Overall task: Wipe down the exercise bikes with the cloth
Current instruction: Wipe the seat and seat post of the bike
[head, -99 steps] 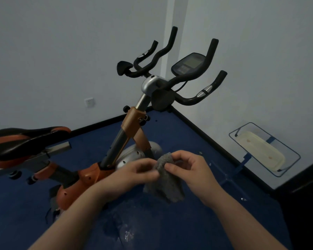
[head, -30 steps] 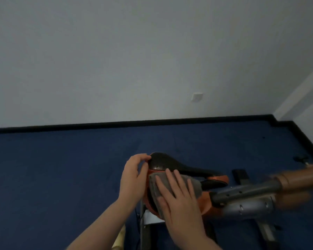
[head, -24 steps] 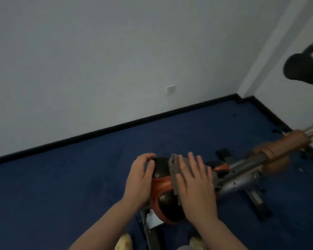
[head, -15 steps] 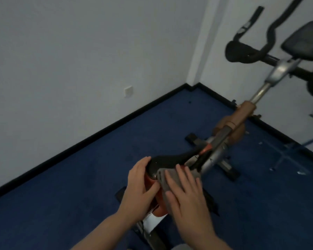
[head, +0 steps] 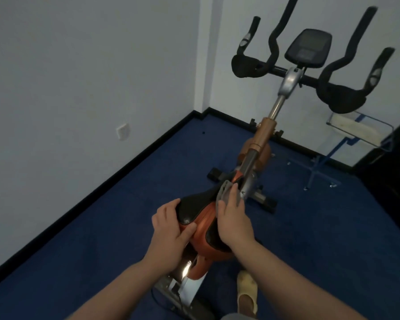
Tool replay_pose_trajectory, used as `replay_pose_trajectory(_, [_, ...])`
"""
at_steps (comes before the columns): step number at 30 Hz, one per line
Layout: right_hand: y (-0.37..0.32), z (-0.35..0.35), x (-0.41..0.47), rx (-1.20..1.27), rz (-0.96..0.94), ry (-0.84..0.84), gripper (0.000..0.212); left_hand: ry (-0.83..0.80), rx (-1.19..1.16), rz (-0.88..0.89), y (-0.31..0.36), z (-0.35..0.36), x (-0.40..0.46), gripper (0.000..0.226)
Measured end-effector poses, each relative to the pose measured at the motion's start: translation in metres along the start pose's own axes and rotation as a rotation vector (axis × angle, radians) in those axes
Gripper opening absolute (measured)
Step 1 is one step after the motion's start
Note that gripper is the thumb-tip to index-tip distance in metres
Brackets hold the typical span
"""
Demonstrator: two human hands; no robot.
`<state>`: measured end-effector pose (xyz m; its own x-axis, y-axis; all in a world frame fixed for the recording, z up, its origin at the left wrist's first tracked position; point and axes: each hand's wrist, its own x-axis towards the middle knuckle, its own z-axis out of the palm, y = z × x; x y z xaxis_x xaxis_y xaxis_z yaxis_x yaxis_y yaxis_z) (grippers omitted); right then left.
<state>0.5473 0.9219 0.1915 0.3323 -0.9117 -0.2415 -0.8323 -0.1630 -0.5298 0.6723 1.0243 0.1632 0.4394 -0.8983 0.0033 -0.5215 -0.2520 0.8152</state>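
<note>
One view is all you have, the head camera looking down the exercise bike (head: 259, 144) from behind its saddle (head: 201, 215). To wipe this well, I'd judge you should keep the cloth (head: 224, 192) flat under your palm and draw it along the saddle's full length, nose to rear, with steady pressure. Your right hand (head: 232, 218) lies over the saddle's right side, fingers extended forward and pressing the grey cloth onto the narrow nose. Your left hand (head: 171, 225) grasps the saddle's wide rear left edge, thumb on top, bracing it. Both forearms reach in from below.
</note>
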Motion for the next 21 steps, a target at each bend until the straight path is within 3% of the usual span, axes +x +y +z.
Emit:
replay_pose_trajectory(6, [0.012,0.026,-0.051,-0.067,-0.019,-0.002,0.06,-0.013,-0.019,0.021,-0.004,-0.001,0.003,0.066])
replay_pose_trajectory(11, [-0.022,0.004,0.003,-0.041,0.183,-0.016,0.06,0.011,-0.005,0.054,-0.005,0.002,0.004,0.066])
replay_pose_trajectory(17, [0.007,0.026,-0.052,-0.109,-0.04,-0.009,0.059,0.016,-0.021,0.065,-0.011,0.002,0.007,0.066])
replay_pose_trajectory(21, [-0.013,0.005,-0.008,0.026,0.164,-0.024,0.059,-0.001,0.015,0.057,-0.01,0.0,0.01,0.065])
